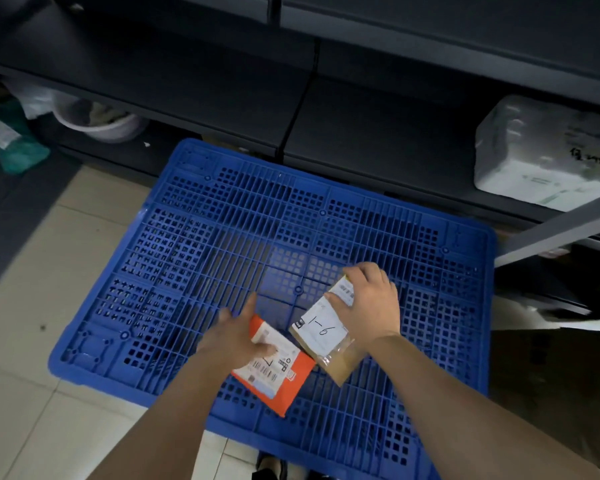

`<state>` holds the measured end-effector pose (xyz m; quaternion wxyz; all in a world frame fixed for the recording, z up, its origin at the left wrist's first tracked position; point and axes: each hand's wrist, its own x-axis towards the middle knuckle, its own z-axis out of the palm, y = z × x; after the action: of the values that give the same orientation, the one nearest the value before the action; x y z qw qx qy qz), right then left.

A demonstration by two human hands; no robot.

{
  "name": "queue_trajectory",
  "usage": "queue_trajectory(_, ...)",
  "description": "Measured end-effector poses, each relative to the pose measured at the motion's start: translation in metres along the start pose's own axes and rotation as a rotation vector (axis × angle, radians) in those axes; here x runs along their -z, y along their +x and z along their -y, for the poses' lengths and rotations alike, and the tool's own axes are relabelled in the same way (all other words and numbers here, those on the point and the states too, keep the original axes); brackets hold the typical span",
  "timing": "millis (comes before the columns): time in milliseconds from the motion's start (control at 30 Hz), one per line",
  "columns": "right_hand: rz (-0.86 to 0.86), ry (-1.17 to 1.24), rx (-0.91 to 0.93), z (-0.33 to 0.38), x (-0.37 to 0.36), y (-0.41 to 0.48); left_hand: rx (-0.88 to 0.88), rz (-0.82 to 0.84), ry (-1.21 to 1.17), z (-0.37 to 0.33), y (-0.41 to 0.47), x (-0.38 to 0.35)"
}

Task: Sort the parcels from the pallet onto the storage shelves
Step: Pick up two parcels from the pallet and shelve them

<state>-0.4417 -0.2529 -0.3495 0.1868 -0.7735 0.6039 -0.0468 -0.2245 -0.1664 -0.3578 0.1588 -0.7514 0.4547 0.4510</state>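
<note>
A blue plastic pallet (222,237) lies on the tiled floor below dark storage shelves (378,140). Two parcels sit near its front middle. My left hand (238,336) holds the orange parcel (281,379) at its left end, thumb on its white label. My right hand (369,297) grips the top end of a brown padded parcel (326,341) whose white label reads "1-6". The two parcels lie side by side, almost touching.
A white foam box (541,150) stands on the lower shelf at the right. Under the left shelf sit a pale basin (97,119) and green bags (11,140). A grey shelf post (551,233) slants at the right. Beige floor tiles (49,271) show on the left.
</note>
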Motion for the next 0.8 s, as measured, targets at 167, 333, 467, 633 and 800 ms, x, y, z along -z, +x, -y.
queue_trajectory(167, -0.172, 0.244, -0.149, 0.009, -0.012, -0.013, 0.027, 0.105, -0.128, 0.006, -0.007, -0.004)
queue_trajectory(333, -0.088, 0.455, -0.382, 0.010, -0.013, -0.016, -0.018, 0.176, -0.120, 0.011, -0.005, -0.016)
queue_trajectory(467, 0.001, 0.400, -0.234, 0.015, -0.010, -0.012, -0.150, 0.224, -0.267, 0.008, -0.012, -0.035)
queue_trajectory(633, -0.075, 0.417, -0.394, 0.018, -0.018, -0.021, -0.130, 0.220, -0.310, 0.006, -0.018, -0.051)
queue_trajectory(800, 0.091, 0.808, -0.902, 0.017, -0.025, -0.020, -0.063, 0.223, -0.468, 0.016, -0.019, -0.050)
